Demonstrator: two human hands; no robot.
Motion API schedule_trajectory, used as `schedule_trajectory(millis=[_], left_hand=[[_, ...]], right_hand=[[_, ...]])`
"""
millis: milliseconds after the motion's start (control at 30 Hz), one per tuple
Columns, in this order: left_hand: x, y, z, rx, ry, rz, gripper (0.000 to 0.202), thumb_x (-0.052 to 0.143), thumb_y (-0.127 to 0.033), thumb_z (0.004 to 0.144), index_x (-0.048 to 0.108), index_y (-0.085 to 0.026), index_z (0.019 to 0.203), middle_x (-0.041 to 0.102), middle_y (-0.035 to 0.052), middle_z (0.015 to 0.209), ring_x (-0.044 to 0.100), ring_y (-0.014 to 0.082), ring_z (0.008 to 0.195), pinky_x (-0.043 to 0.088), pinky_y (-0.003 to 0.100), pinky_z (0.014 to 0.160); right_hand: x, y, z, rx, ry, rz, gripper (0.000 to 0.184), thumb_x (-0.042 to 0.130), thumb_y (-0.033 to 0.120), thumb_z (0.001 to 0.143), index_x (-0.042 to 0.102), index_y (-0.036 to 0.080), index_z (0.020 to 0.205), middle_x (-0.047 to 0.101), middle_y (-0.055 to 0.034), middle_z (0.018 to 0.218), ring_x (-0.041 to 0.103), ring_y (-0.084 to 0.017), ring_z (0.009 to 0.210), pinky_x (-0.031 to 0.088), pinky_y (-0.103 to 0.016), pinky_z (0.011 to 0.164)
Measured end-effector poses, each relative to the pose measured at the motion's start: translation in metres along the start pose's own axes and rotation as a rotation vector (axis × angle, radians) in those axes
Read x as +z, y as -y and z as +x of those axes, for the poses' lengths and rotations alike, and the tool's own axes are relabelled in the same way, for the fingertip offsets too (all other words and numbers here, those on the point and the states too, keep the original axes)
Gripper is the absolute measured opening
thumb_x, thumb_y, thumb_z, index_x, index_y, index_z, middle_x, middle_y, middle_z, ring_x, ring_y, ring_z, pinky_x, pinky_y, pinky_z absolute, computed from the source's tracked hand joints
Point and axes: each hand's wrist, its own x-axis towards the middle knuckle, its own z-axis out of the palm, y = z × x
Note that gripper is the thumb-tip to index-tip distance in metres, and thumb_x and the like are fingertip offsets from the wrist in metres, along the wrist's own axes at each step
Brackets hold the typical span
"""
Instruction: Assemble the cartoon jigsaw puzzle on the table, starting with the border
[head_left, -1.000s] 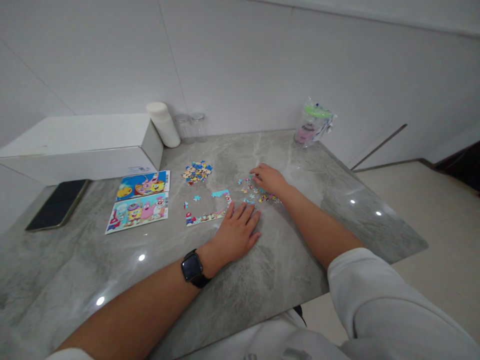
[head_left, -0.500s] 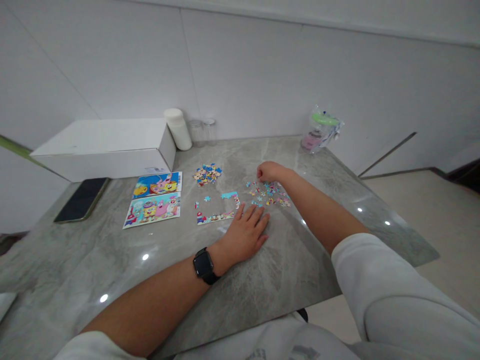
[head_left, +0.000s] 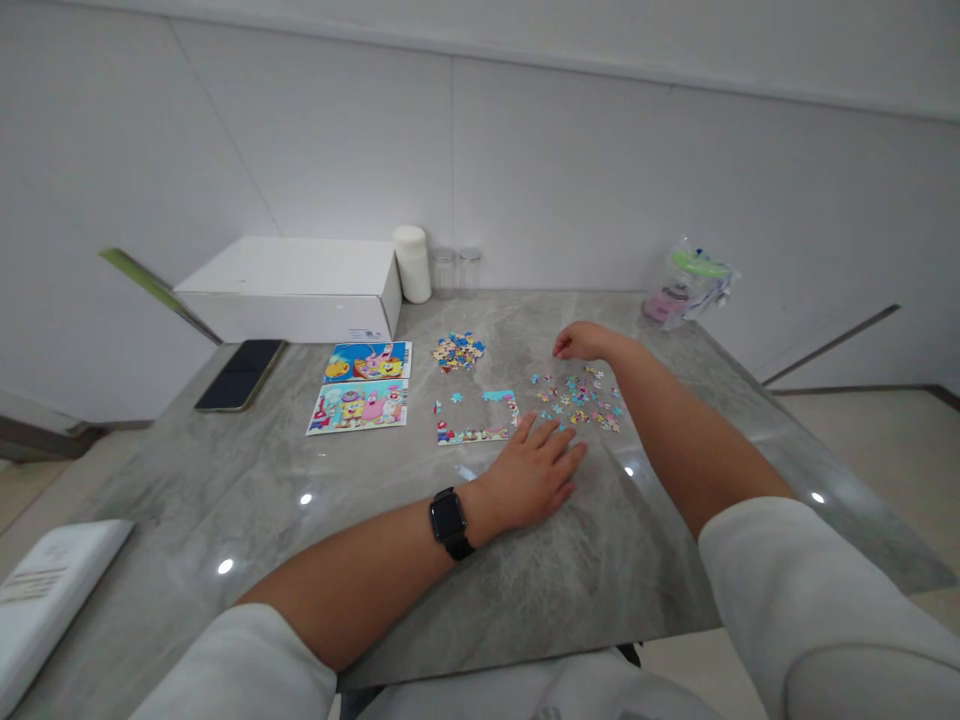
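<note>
Flat on the grey table, fingers spread, lies my left hand [head_left: 534,470], its fingertips by the lower right corner of a partly joined jigsaw puzzle [head_left: 480,435]. The puzzle shows a bottom row, a right side and part of the top; a light blue piece [head_left: 457,398] lies loose near its upper left. My right hand [head_left: 583,341] hovers or rests just behind scattered puzzle pieces [head_left: 581,392], fingers pinched together. Whatever it holds, if anything, is too small to make out. A second heap of puzzle pieces [head_left: 458,351] sits behind the puzzle.
Two cartoon picture cards [head_left: 360,407] lie left of the puzzle, with a phone [head_left: 241,375] beyond them. Along the wall stand a white box [head_left: 289,315], a white bottle [head_left: 412,265], two clear glasses [head_left: 456,272] and a plastic-wrapped cup [head_left: 686,285]. A white packet [head_left: 64,590] is at near left.
The view has swung left, so everything sits further right in the picture. My right hand stays at the far edge of the scattered pieces, fingers still pinched; my left hand stays flat.
</note>
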Motion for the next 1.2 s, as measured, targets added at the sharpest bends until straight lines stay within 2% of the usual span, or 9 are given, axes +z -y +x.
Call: schedule_trajectory(millis=[133, 233, 333, 433, 500, 633, 767, 867, 1200], left_hand=[[-0.023, 0.008, 0.007, -0.024, -0.045, -0.05, 0.041, 0.052, -0.039, 0.106, 0.063, -0.02, 0.141, 0.068, 0.0125, 0.135, 0.059, 0.029, 0.127, 0.041, 0.049, 0.116], [-0.05, 0.027, 0.012, -0.13, -0.098, -0.13, 0.029, 0.052, -0.037, 0.106, 0.075, -0.021, 0.112, 0.073, 0.0095, 0.109, 0.064, 0.0261, 0.107, 0.049, 0.043, 0.098], [-0.079, 0.061, 0.011, -0.33, -0.255, -0.295, 0.028, 0.054, -0.035, 0.105, 0.072, -0.018, 0.092, 0.071, 0.005, 0.089, 0.063, 0.02, 0.088, 0.049, 0.036, 0.087], [-0.101, 0.102, 0.002, -0.549, -0.486, -0.455, 0.023, 0.06, -0.038, 0.1, 0.068, -0.018, 0.091, 0.068, 0.0018, 0.085, 0.06, 0.0164, 0.079, 0.047, 0.031, 0.077], [-0.11, 0.127, -0.008, -0.669, -0.57, -0.54, 0.024, 0.065, -0.043, 0.095, 0.066, -0.018, 0.092, 0.066, 0.0002, 0.082, 0.058, 0.0153, 0.075, 0.045, 0.029, 0.071], [-0.113, 0.155, -0.021, -0.764, -0.505, -0.681, 0.038, 0.061, -0.055, 0.095, 0.066, -0.018, 0.088, 0.066, 0.0004, 0.081, 0.056, 0.0146, 0.073, 0.044, 0.027, 0.069], [-0.108, 0.156, -0.024, -0.752, -0.371, -0.711, 0.048, 0.06, -0.064, 0.093, 0.069, -0.018, 0.085, 0.067, 0.0012, 0.079, 0.053, 0.0139, 0.07, 0.04, 0.027, 0.065], [-0.103, 0.153, -0.022, -0.738, -0.294, -0.697, 0.044, 0.067, -0.06, 0.089, 0.071, -0.017, 0.084, 0.067, 0.0006, 0.077, 0.052, 0.0131, 0.068, 0.038, 0.027, 0.064], [-0.098, 0.159, -0.023, -0.705, -0.24, -0.685, 0.037, 0.067, -0.052, 0.089, 0.075, -0.016, 0.085, 0.07, 0.0013, 0.076, 0.055, 0.0131, 0.066, 0.04, 0.027, 0.065]], right_hand=[[-0.015, 0.021, -0.006, -0.091, -0.163, 0.29, 0.018, 0.075, 0.031, 0.086, 0.082, 0.018, 0.096, 0.082, -0.0068, 0.095, 0.07, -0.019, 0.084, 0.052, -0.027, 0.077], [-0.019, 0.051, -0.015, -0.246, -0.298, 0.571, 0.025, 0.073, 0.039, 0.087, 0.078, 0.017, 0.097, 0.078, -0.0061, 0.091, 0.067, -0.018, 0.081, 0.052, -0.029, 0.078], [-0.017, 0.086, -0.027, -0.369, -0.335, 0.814, 0.029, 0.077, 0.043, 0.081, 0.076, 0.018, 0.096, 0.076, -0.0051, 0.09, 0.066, -0.018, 0.082, 0.053, -0.032, 0.081], [-0.007, 0.115, -0.038, -0.429, -0.323, 1.006, 0.035, 0.08, 0.045, 0.076, 0.074, 0.019, 0.099, 0.076, -0.004, 0.092, 0.066, -0.018, 0.083, 0.053, -0.033, 0.082], [0.001, 0.129, -0.042, -0.448, -0.291, 1.104, 0.037, 0.081, 0.047, 0.075, 0.072, 0.02, 0.099, 0.074, -0.0025, 0.09, 0.065, -0.017, 0.082, 0.053, -0.032, 0.08], [0.017, 0.145, -0.043, -0.448, -0.23, 1.218, 0.038, 0.082, 0.046, 0.073, 0.071, 0.02, 0.099, 0.073, -0.0017, 0.089, 0.065, -0.016, 0.082, 0.052, -0.031, 0.077], [0.026, 0.152, -0.04, -0.388, -0.226, 1.293, 0.044, 0.082, 0.045, 0.073, 0.07, 0.02, 0.107, 0.073, -0.0018, 0.089, 0.065, -0.016, 0.081, 0.051, -0.029, 0.074], [0.031, 0.156, -0.039, -0.36, -0.222, 1.31, 0.045, 0.081, 0.044, 0.073, 0.069, 0.02, 0.11, 0.074, -0.002, 0.09, 0.065, -0.016, 0.081, 0.051, -0.029, 0.074], [0.031, 0.159, -0.043, -0.419, -0.205, 1.285, 0.039, 0.082, 0.038, 0.074, 0.07, 0.019, 0.106, 0.071, -0.0004, 0.084, 0.063, -0.015, 0.077, 0.05, -0.029, 0.075]])
